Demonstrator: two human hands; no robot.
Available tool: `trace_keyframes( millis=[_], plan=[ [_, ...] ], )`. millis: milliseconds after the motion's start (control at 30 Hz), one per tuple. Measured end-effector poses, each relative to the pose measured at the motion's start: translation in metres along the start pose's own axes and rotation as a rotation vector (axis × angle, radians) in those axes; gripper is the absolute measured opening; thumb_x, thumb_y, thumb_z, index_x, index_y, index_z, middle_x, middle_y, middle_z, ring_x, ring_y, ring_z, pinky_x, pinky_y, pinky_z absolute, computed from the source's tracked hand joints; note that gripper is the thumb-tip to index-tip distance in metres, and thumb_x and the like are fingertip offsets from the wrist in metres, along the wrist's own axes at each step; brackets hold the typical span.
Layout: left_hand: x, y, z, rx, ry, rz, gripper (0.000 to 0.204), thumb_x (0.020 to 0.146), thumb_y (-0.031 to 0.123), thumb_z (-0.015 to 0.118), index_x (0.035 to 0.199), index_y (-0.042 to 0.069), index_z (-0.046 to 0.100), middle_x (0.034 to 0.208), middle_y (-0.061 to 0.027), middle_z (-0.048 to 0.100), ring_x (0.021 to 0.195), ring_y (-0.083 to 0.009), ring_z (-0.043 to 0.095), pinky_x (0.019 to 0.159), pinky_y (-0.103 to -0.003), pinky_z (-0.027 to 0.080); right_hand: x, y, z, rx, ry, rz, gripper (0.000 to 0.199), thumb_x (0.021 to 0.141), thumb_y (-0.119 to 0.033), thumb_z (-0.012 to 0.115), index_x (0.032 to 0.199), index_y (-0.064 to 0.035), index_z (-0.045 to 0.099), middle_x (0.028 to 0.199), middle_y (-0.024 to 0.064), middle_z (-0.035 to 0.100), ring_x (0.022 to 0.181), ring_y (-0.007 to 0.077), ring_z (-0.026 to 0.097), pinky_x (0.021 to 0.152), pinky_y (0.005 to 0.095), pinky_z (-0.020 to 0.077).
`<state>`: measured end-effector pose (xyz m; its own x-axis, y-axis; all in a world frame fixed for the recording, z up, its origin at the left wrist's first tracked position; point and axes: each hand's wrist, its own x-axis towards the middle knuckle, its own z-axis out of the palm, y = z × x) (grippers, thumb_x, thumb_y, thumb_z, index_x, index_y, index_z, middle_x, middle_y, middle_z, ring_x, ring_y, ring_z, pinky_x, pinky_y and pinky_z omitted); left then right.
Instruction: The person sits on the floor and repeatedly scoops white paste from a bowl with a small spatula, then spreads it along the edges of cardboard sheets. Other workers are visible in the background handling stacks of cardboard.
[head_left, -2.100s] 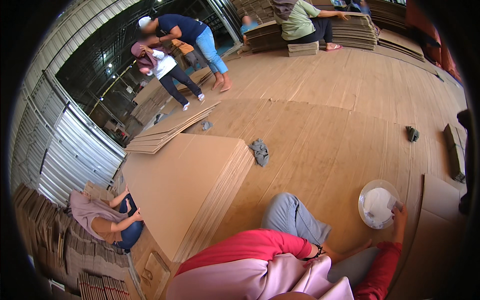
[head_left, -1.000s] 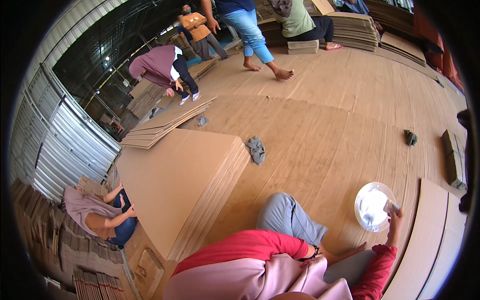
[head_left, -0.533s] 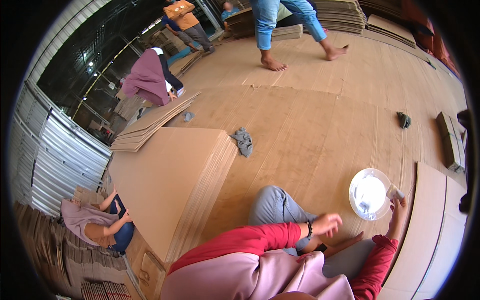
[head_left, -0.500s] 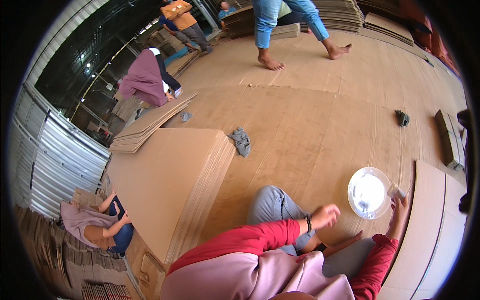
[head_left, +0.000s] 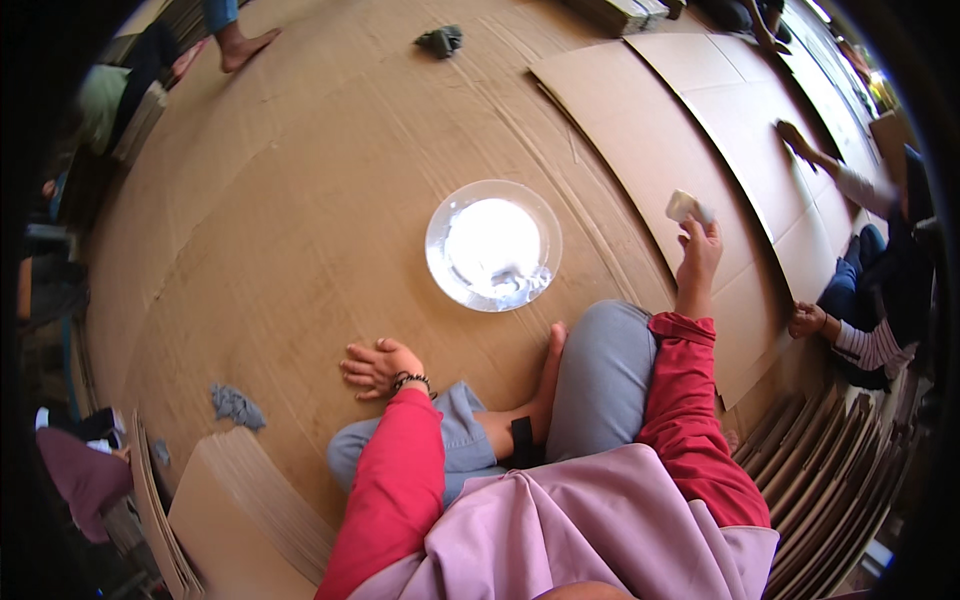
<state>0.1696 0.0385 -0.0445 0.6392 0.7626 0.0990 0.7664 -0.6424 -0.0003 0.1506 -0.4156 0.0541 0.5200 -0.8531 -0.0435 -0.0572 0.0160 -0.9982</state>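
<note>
My right hand (head_left: 700,250) is closed on a small pale block (head_left: 686,207), whose exact kind I cannot make out. It is held over a large flat cardboard sheet (head_left: 622,110) on the right. My left hand (head_left: 383,368) is empty, its fingers spread low beside my bent knee. In front of me, between the two hands, stands a round translucent bowl (head_left: 436,262) with bright white contents (head_left: 490,240). Something pale and crumpled lies at the bowl's lower right.
More cardboard sheets (head_left: 740,120) overlap to the right, where another person's hand (head_left: 808,320) rests at an edge. Cardboard stacks stand at lower left (head_left: 225,500) and lower right (head_left: 820,470). Grey rags (head_left: 238,407) lie on the cardboard-covered floor (head_left: 300,220).
The view has swung to the right. My right hand has carried the pale block from the bowl's rim to over the cardboard sheet. My left hand has spread its fingers.
</note>
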Motion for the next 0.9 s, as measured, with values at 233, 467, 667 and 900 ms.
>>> trace_keyframes(
  millis=[233, 467, 667, 900],
  plan=[
    [-0.002, -0.002, 0.005, 0.039, 0.051, 0.043, 0.059, 0.085, 0.04, 0.04, 0.138, 0.015, 0.03, 0.145, -0.013, 0.024, 0.133, -0.0305, 0.022, 0.102, -0.059, 0.018, 0.051, 0.035, 0.062, -0.205, -0.184, -0.186, 0.028, 0.083, -0.014, 0.058, 0.106, 0.0001, 0.06, 0.088, 0.0031, 0.063, 0.079, 0.0117, 0.058, 0.067, 0.0255, 0.0446],
    [-0.001, -0.001, 0.009, 0.071, 0.044, 0.047, 0.058, 0.086, 0.039, 0.041, 0.138, 0.016, 0.03, 0.145, -0.0114, 0.023, 0.133, -0.0284, 0.021, 0.101, -0.059, 0.019, 0.1, 0.032, 0.144, -0.943, -0.189, -0.439, 0.031, 0.08, -0.019, 0.054, 0.108, -0.0086, 0.063, 0.088, 0.0142, 0.065, 0.085, 0.0264, 0.063, 0.075, 0.035, 0.0473],
    [0.0, -0.001, 0.011, 0.078, 0.039, 0.046, 0.058, 0.086, 0.039, 0.041, 0.138, 0.016, 0.029, 0.146, -0.011, 0.022, 0.134, -0.0281, 0.021, 0.102, -0.058, 0.019, 0.094, 0.032, 0.173, -1.183, -0.363, -0.652, 0.028, 0.081, -0.017, 0.047, 0.103, -0.012, 0.064, 0.097, 0.0135, 0.062, 0.089, 0.0322, 0.06, 0.078, 0.0409, 0.0481],
    [-0.001, 0.001, 0.009, 0.07, 0.011, 0.03, 0.058, 0.086, 0.039, 0.04, 0.138, 0.015, 0.029, 0.146, -0.0114, 0.022, 0.134, -0.0282, 0.021, 0.102, -0.058, 0.018, 0.067, 0.044, 0.148, -1.12, -0.417, -0.778, 0.021, 0.082, -0.015, 0.05, 0.098, -0.012, 0.064, 0.094, 0.0123, 0.063, 0.088, 0.0319, 0.058, 0.075, 0.0411, 0.0485]
  ],
)
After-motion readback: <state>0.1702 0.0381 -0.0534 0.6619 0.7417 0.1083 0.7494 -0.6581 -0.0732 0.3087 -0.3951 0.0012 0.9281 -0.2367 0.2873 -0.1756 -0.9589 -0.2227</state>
